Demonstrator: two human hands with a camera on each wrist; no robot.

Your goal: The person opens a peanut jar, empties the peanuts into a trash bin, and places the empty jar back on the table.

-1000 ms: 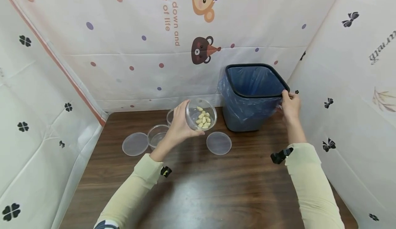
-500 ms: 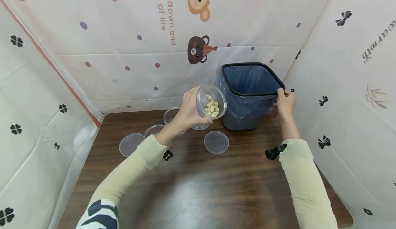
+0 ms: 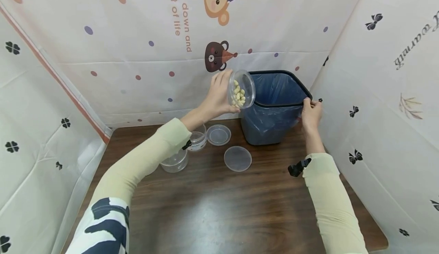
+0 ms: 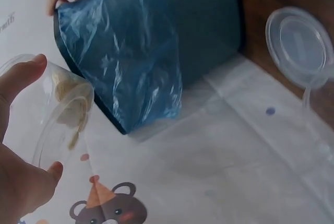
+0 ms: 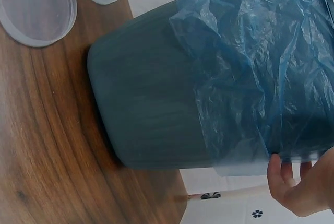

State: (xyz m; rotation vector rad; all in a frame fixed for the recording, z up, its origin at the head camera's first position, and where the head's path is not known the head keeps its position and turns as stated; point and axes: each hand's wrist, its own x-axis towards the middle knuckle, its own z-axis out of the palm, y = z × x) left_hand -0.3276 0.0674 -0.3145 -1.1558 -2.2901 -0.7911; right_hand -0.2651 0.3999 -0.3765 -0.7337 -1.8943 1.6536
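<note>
My left hand [image 3: 217, 98] grips a clear round plastic tub [image 3: 249, 82], raised and tilted at the left rim of the trash can. Pale yellow nut-like pieces [image 3: 239, 96] lie gathered along the tub's lower side. Fingers and thumb span the tub in the left wrist view, its wall overlapping the can's dark rim there. The dark trash can [image 3: 264, 132] stands upright on the table, lined with a thin blue plastic bag [image 5: 250, 67] folded over its rim. At the can's front right corner, my right hand [image 3: 311, 115] pinches the rim and bag edge.
Two clear tubs [image 3: 175, 162] sit on the wooden table [image 3: 247, 208], partly behind the left forearm. Right of them lie two clear lids, one near the can [image 3: 218, 135] and one closer to me [image 3: 237, 158]. Printed white cloth walls [image 3: 137, 94] enclose the back and sides.
My left hand has carried the tub up and to the right, from over the lids to the can's rim, tilting it further. The right hand has kept its hold on the rim.
</note>
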